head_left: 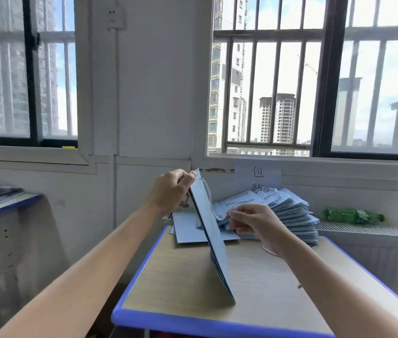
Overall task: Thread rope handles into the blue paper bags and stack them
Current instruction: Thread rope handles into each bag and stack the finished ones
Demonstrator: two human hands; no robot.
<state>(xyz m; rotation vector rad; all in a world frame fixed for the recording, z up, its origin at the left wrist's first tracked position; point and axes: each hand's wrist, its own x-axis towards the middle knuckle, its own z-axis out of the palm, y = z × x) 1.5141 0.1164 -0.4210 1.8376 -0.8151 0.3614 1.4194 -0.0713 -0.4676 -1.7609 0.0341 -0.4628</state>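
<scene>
a flat blue paper bag (213, 242) stands on edge at the desk's (180, 284) centre, tilted. the left hand (171, 189) grips its top edge at 11 o'clock; the right hand (254, 222) pinches the white rope handle (211, 203) at 2 o'clock. the stack of finished bags (288, 213) lies just behind, a green bottle (352, 215) farther at 3 o'clock.

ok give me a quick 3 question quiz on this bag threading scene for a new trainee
1. True or false: the blue paper bag being worked on lies flat on the desk.
2. Which hand pinches the white rope? A) left hand B) right hand C) neither
3. Fill in: the green bottle lies on its ____ beyond the stack of finished bags.

Key
1. False: it stands on its bottom edge, with the left hand gripping its top.
2. B: the right hand pinches it beside the bag.
3. side
</scene>
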